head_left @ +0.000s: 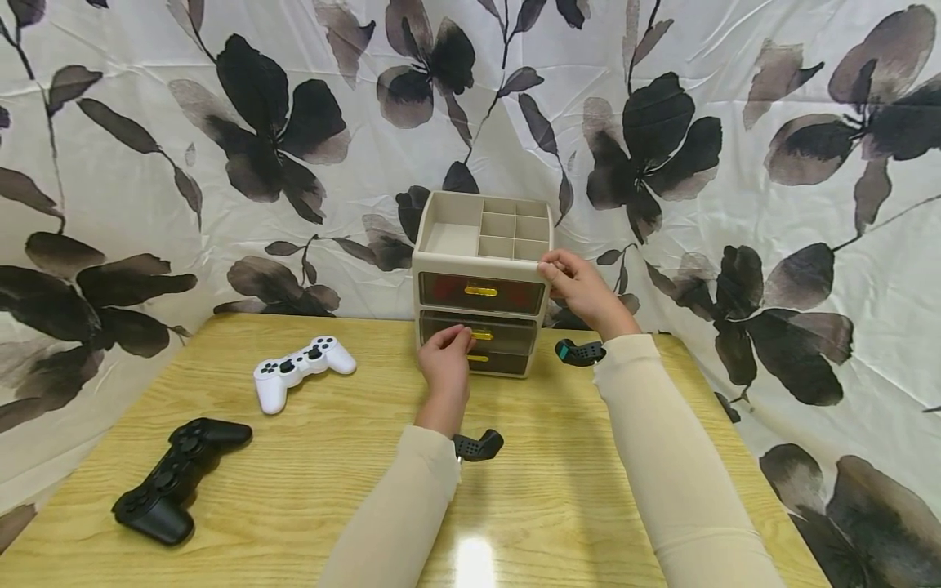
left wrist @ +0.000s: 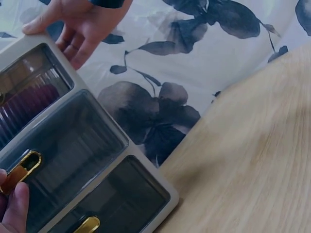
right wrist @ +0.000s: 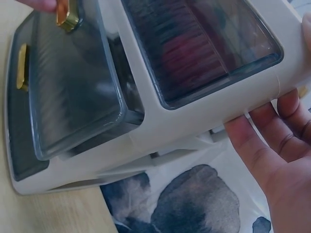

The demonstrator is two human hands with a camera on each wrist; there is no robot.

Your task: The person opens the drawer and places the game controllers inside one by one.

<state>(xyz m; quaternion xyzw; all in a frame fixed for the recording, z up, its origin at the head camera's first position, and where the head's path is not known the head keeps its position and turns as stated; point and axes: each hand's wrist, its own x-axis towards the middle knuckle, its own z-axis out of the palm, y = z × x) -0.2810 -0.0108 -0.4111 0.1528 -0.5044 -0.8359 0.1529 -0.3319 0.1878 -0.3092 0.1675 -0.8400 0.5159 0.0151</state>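
A cream desktop drawer organizer (head_left: pixel 470 263) stands at the back of the table, with three smoky see-through drawers and gold handles. My left hand (head_left: pixel 444 363) pinches the gold handle (right wrist: pixel 68 14) of the middle drawer (right wrist: pixel 80 82). That drawer juts out a little from the frame in the right wrist view. At the upper right corner, my right hand (head_left: pixel 584 294) holds the organizer, its fingers (right wrist: pixel 260 148) against the side wall. Something dark red shows through the top drawer (right wrist: pixel 199 53), whose front sits flush.
A white game controller (head_left: pixel 305 367) lies left of the organizer, and a black game controller (head_left: pixel 180 478) lies nearer the front left. The organizer's top tray (head_left: pixel 452 239) has several compartments. Behind the wooden table (head_left: pixel 294 506) hangs a floral cloth (head_left: pixel 515 139).
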